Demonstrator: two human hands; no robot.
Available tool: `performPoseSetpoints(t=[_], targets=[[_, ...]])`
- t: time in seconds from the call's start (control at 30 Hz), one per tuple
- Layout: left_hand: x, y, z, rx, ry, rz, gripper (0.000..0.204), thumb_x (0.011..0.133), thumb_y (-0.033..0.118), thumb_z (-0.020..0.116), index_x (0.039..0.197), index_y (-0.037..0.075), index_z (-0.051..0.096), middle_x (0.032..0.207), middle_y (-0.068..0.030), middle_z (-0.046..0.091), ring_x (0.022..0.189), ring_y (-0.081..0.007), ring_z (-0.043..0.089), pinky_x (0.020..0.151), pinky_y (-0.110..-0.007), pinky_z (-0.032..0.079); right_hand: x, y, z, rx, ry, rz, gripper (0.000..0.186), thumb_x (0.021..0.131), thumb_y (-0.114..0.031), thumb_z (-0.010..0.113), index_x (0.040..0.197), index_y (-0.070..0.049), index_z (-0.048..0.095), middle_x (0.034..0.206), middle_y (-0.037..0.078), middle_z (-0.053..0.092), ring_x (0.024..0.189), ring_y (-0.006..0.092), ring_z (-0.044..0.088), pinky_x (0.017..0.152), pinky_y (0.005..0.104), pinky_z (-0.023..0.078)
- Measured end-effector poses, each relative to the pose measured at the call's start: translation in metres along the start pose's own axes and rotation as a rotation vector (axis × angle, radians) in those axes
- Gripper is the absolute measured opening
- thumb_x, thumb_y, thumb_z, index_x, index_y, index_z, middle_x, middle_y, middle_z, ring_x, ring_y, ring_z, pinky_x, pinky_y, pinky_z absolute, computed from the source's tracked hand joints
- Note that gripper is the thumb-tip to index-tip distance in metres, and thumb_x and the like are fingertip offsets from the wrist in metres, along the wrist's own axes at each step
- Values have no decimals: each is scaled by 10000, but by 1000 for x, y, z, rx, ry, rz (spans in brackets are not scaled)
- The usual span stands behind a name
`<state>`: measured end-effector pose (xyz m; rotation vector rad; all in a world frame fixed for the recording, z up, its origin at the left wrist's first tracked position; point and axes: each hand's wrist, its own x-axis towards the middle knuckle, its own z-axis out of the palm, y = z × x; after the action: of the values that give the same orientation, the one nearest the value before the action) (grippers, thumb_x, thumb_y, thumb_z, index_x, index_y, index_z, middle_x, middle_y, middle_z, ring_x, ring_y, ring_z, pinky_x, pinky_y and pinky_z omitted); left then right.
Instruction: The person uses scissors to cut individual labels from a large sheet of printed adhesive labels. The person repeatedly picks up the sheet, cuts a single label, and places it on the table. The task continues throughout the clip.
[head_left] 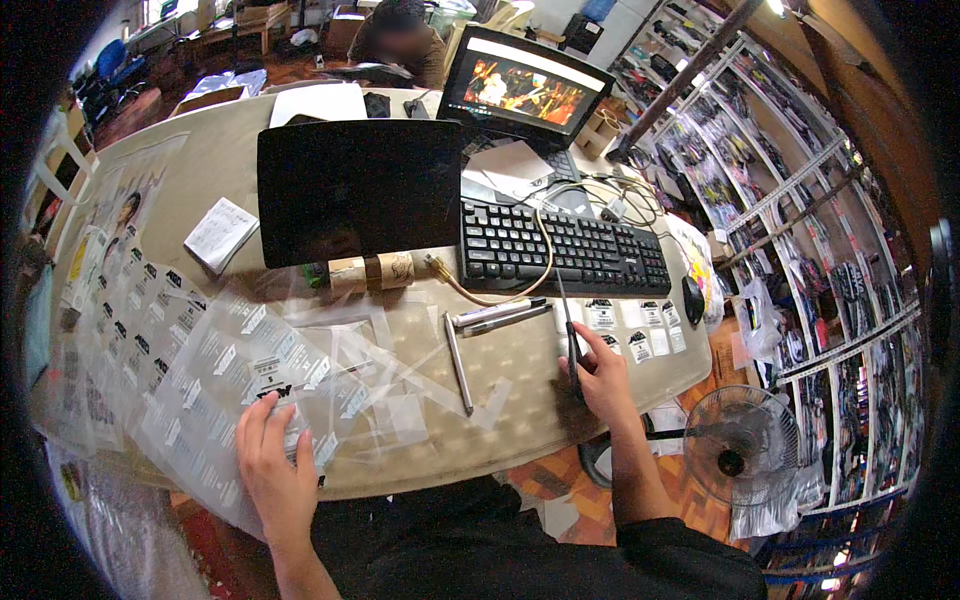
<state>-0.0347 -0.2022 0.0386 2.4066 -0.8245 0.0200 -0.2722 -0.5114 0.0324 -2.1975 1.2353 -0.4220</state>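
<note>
Hands split the work: left hand [275, 465] presses flat, fingers spread, on clear label sheets [215, 375] at the tabletop [520, 385] edge; right hand [598, 372] grips black scissors [572, 345]. Cutting step, apparently; next move needs blades brought to a sheet.

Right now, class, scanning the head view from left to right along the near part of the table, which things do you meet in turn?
Clear label sheets → left hand pressing on them → loose silver pen → right hand gripping a thin dark tool → small cut labels → black mouse.
</note>
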Motion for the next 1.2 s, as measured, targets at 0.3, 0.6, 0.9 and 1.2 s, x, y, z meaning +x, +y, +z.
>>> performPoseSetpoints(t=[0.3,0.6,0.9,1.2], targets=[[-1,0,4,46,-56,34,383,730,114,652,1103,50,586,1306,-149,437,1285,-350,302,1074,-503,204,2,-3,1,39,20,-2,533,768,-168,697,1259,-106,500,523,71,519,470,125,475,474,295,381],[7,-10,4,84,-11,37,347,736,121,654,1077,70,616,1306,-149,450,1255,-359,350,1070,-470,222,1,13,4,-9,36,20,466,825,-88,641,1269,-99,501,537,-86,328,485,29,278,439,213,214],[-6,-10,5,-150,20,157,382,718,142,681,1070,24,591,1217,-159,496,1182,-352,430,1024,-479,291,-2,0,16,155,-24,13,507,810,-66,660,1283,-82,480,760,3,549,603,44,451,510,199,359],[7,-15,-15,3,53,-23,533,699,109,679,1195,4,518,1259,-172,481,1178,-346,432,1003,-416,338,-1,20,13,93,69,-70,516,787,-121,670,1273,-132,496,531,4,444,495,76,355,467,251,310]])
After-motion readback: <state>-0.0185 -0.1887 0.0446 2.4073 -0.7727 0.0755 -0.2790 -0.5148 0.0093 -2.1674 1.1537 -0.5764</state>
